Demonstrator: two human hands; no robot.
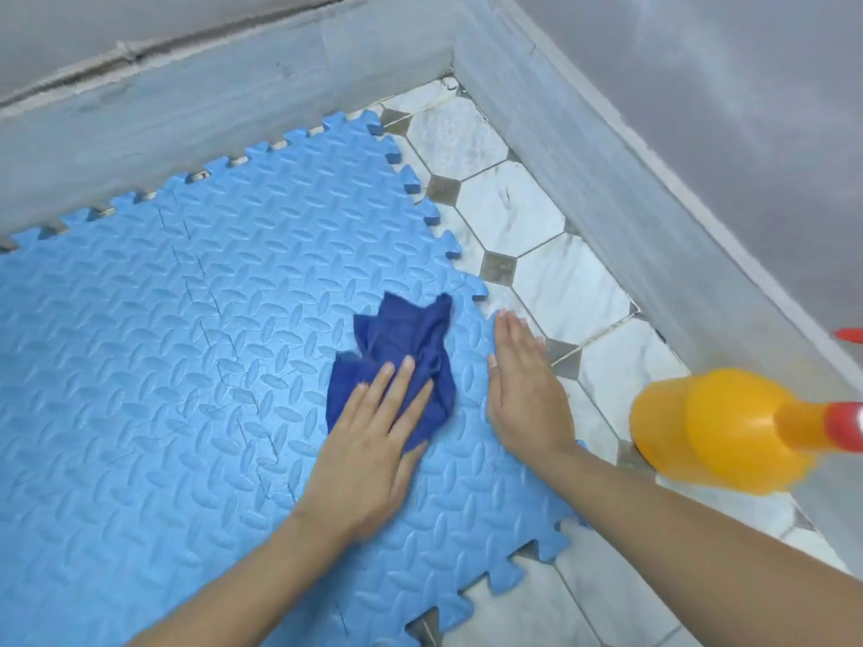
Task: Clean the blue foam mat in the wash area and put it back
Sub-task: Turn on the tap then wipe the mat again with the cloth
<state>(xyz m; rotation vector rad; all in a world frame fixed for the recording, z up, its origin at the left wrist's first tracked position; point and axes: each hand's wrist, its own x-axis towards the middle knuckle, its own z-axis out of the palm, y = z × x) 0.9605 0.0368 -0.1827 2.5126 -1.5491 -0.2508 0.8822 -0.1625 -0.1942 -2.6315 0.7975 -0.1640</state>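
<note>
A blue foam mat (177, 347) with a raised leaf-like pattern and jigsaw edges is lying flat on a tiled floor (509, 212), filling the picture from centre out to nine o'clock. A crumpled dark blue cloth (401, 347) is sitting on the mat just right of centre. The left hand (369, 441) is pressing down on the cloth's six o'clock side, its fingers straight and slightly spread. Just beside it at three o'clock, the right hand (527, 389) is lying flat on the mat's jigsaw edge, fingers straight and held together, the fingertips reaching over the tiles. An orange spray bottle (719, 427) with a red collar is lying on its side on the tiles at four o'clock. Pale grey walls (621, 189) are meeting in a corner at twelve o'clock.
</note>
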